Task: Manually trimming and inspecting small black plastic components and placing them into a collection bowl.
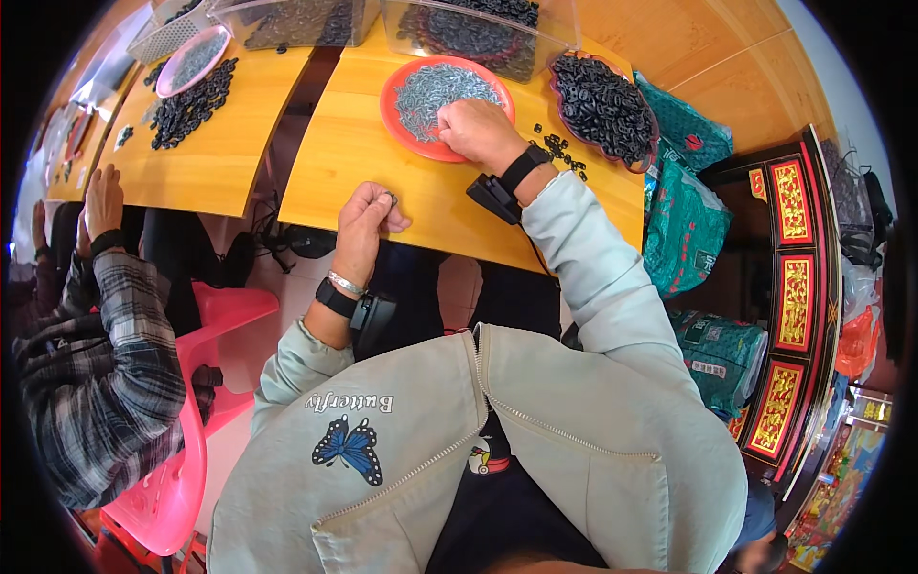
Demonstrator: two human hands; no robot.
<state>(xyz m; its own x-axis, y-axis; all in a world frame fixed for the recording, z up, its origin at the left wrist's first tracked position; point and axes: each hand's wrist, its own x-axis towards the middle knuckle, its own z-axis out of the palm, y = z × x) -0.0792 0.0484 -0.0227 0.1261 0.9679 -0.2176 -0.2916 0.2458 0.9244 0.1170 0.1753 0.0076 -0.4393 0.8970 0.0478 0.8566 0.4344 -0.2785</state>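
Note:
An orange-red plate [387,120] filled with small silver screws [435,91] sits on the yellow table [335,134]. Over its right side is my right hand [475,129], fingers bent down and closed at the screws; whatever is in the fingertips is hidden. My left hand [368,218] is closed above the table's front edge. A tiny dark piece shows at its fingertips, too small to name. Several small black parts [559,153] lie scattered to the right of my right hand.
Farther right stands a purple-rimmed basket [656,139] heaped with black parts. Clear bins [402,33] of black parts line the back. On the left, beside another pile [196,110], a co-worker's hand [103,206] rests at the table edge. Green bags [684,230] stand right of the table.

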